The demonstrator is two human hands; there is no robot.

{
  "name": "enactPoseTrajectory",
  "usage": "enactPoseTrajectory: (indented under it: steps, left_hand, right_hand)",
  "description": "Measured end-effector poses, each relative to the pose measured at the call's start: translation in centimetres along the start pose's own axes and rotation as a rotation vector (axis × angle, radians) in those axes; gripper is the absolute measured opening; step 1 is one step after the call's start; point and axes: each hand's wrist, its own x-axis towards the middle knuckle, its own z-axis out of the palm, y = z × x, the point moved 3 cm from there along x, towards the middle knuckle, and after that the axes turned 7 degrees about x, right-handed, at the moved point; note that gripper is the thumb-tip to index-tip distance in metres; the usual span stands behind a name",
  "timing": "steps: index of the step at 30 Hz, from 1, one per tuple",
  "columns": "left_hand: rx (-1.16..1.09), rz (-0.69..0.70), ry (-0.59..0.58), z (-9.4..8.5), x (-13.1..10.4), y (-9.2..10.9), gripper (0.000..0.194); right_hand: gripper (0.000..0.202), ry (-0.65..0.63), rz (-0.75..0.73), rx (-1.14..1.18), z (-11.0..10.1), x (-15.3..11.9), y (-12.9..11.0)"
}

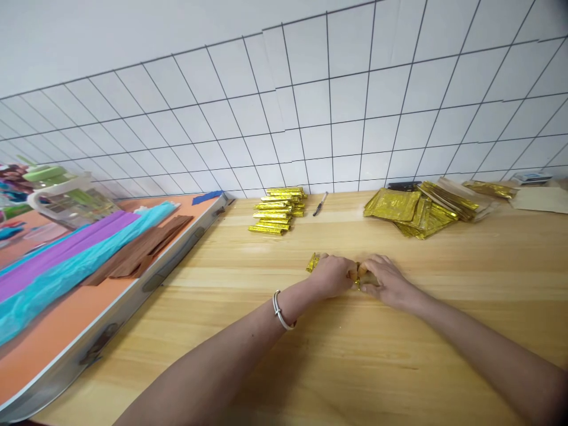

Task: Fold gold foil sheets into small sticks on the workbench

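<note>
Over the middle of the wooden table (346, 367), my left hand (335, 275) and my right hand (384, 279) meet with fingers closed on a gold foil strip (313, 262). One end of the strip sticks out to the left of my left hand. A small bit shows between the fingertips, and the rest is hidden by my hands. Behind them lies a pile of narrow folded gold strips (277, 210). Off to the right, flat gold foil packets (394, 204) are heaped near the wall.
A pen (320, 204) lies beside the folded strips. On the left, a raised-edge orange surface (84, 313) holds purple crepe paper (71, 251), turquoise paper (57, 290), brown paper (144, 248) and a clear jug (84, 201). The tiled wall (310, 106) bounds the table's back.
</note>
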Motion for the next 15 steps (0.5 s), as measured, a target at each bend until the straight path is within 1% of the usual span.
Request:
enactPoseTrajectory:
  steps: [4, 8, 11, 15]
  left_hand:
    - [0.007, 0.021, 0.008, 0.02, -0.07, -0.02, 0.012]
    - [0.021, 0.037, 0.004, -0.01, -0.09, 0.03, 0.013]
    - [0.035, 0.051, 0.001, -0.03, -0.09, 0.17, 0.014]
    - [0.056, 0.076, -0.001, -0.16, -0.14, 0.52, 0.016]
  right_hand:
    - [0.014, 0.021, 0.025, -0.006, 0.16, 0.07, 0.04]
    - [0.017, 0.056, 0.094, -0.029, 0.6, 0.17, 0.24]
    - [0.017, 0.056, 0.129, -0.023, 0.72, 0.13, 0.19]
    - [0.016, 0.038, 0.123, -0.004, 0.56, 0.0, 0.12]
